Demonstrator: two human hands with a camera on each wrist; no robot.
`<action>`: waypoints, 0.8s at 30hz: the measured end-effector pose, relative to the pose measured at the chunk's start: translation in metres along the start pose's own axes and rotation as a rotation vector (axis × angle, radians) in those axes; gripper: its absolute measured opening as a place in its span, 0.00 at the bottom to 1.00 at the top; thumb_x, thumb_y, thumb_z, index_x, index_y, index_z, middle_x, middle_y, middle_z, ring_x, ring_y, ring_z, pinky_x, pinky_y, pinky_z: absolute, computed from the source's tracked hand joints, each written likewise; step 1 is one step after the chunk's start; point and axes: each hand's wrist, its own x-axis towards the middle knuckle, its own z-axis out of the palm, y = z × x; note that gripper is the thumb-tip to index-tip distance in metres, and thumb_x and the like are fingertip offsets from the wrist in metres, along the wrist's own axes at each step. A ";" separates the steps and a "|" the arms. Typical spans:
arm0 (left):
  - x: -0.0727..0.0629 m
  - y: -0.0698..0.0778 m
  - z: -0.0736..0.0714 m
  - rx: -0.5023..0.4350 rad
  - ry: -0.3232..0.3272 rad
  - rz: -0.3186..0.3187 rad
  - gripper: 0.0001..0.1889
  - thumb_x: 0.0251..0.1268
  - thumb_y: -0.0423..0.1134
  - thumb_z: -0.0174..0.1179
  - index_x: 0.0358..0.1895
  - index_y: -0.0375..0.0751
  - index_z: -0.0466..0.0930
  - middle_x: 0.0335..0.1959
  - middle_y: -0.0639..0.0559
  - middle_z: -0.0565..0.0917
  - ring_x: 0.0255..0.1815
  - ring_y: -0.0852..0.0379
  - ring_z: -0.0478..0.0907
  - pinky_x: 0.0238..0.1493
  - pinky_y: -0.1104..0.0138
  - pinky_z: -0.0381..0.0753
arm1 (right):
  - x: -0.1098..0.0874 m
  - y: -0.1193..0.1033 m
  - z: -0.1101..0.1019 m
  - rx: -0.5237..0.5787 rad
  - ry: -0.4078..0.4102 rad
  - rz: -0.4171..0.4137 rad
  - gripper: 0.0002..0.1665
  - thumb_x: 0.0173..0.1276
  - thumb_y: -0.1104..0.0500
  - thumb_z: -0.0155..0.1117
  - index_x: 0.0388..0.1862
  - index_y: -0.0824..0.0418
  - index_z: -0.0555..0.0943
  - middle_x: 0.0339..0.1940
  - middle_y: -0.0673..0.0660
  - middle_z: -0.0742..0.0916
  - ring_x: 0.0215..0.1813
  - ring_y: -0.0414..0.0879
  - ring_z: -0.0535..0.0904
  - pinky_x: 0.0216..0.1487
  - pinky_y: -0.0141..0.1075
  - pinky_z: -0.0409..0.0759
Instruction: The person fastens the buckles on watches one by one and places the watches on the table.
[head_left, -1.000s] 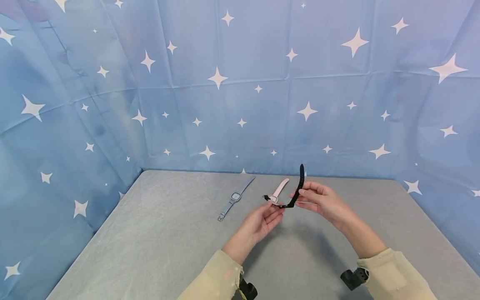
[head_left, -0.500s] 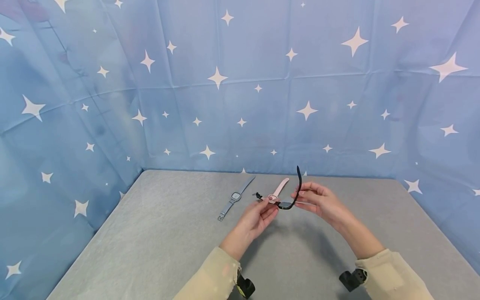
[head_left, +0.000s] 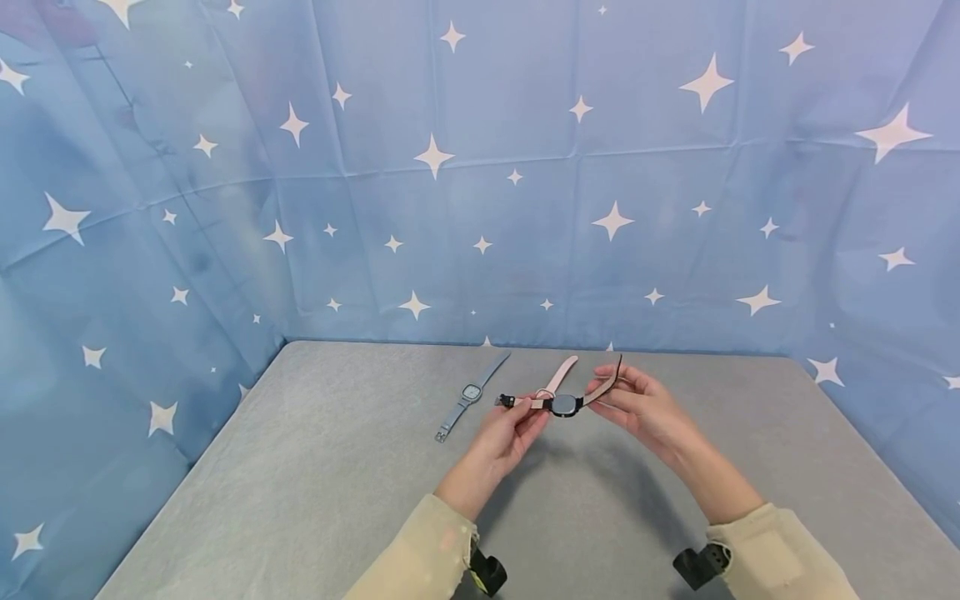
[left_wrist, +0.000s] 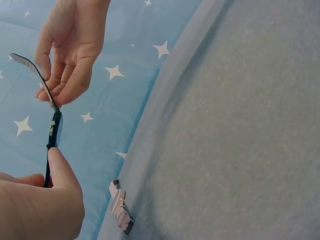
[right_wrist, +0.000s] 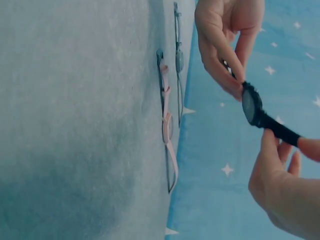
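A black wristwatch point(head_left: 566, 406) hangs above the table, stretched between both hands. Its lighter strap underside and the flat back of its case face the head camera. My left hand point(head_left: 499, 437) pinches the buckle-side strap close to the case. On the other side, my right hand point(head_left: 651, 412) pinches the longer strap, whose tip curves upward. The right wrist view shows the watch's dark dial point(right_wrist: 250, 106) tilted away from the head. Behind the held watch lies a pink watch point(head_left: 562, 374) on the table, partly covered in the head view.
A light blue watch point(head_left: 472, 392) lies face up on the grey table point(head_left: 315, 467), left of the pink one. Behind the table's back edge hangs a blue curtain point(head_left: 510, 208) with white stars. A black wrist camera point(head_left: 701, 567) sits at the right sleeve.
The black watch has turned over in the hands, so its case back and strap underside now show. Its upright strap has tipped down to the right. My left hand moved slightly left.
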 end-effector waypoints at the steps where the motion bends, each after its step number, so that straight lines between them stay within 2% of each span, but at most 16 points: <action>1: 0.000 0.000 0.000 -0.007 0.006 0.000 0.19 0.78 0.29 0.46 0.65 0.21 0.65 0.35 0.51 0.87 0.38 0.63 0.85 0.50 0.72 0.84 | 0.000 0.001 0.001 0.016 0.001 -0.007 0.13 0.74 0.70 0.52 0.51 0.55 0.75 0.42 0.48 0.86 0.49 0.38 0.84 0.56 0.31 0.82; 5: 0.000 0.002 0.002 -0.034 0.017 0.007 0.17 0.78 0.27 0.46 0.63 0.21 0.67 0.38 0.48 0.88 0.39 0.62 0.85 0.49 0.73 0.84 | 0.001 0.003 0.003 0.025 0.046 -0.004 0.18 0.72 0.73 0.52 0.50 0.53 0.78 0.45 0.49 0.82 0.50 0.39 0.83 0.57 0.31 0.82; 11: -0.003 0.004 0.007 -0.045 0.049 0.022 0.15 0.77 0.27 0.47 0.60 0.22 0.68 0.34 0.49 0.86 0.37 0.63 0.86 0.48 0.74 0.83 | 0.004 0.005 0.015 -0.021 0.141 0.034 0.19 0.69 0.74 0.53 0.53 0.57 0.76 0.51 0.51 0.76 0.53 0.38 0.80 0.62 0.30 0.79; 14: -0.005 0.006 0.008 -0.043 0.061 0.021 0.15 0.77 0.27 0.47 0.61 0.23 0.67 0.32 0.49 0.84 0.35 0.64 0.86 0.47 0.75 0.83 | 0.005 0.008 0.018 -0.040 0.137 0.026 0.17 0.71 0.72 0.53 0.57 0.63 0.74 0.50 0.50 0.77 0.53 0.37 0.80 0.63 0.31 0.78; 17: -0.006 0.008 0.010 -0.033 0.059 0.031 0.15 0.77 0.27 0.47 0.60 0.24 0.67 0.32 0.49 0.84 0.35 0.64 0.85 0.46 0.76 0.84 | 0.004 0.012 0.019 -0.071 0.112 0.012 0.19 0.74 0.70 0.52 0.63 0.71 0.69 0.51 0.50 0.79 0.54 0.36 0.81 0.62 0.31 0.78; 20: -0.006 0.009 0.010 -0.020 0.053 0.038 0.14 0.76 0.27 0.47 0.60 0.24 0.68 0.31 0.49 0.84 0.33 0.65 0.85 0.44 0.77 0.84 | 0.002 0.014 0.020 -0.184 0.095 -0.008 0.25 0.75 0.66 0.55 0.67 0.74 0.67 0.56 0.52 0.80 0.55 0.34 0.81 0.60 0.28 0.79; 24: -0.008 0.009 0.009 -0.019 0.043 0.040 0.15 0.76 0.27 0.48 0.60 0.23 0.68 0.31 0.49 0.84 0.33 0.64 0.85 0.45 0.76 0.83 | 0.001 0.019 0.022 -0.422 0.113 -0.073 0.26 0.73 0.59 0.62 0.66 0.68 0.72 0.62 0.62 0.80 0.57 0.35 0.81 0.56 0.24 0.78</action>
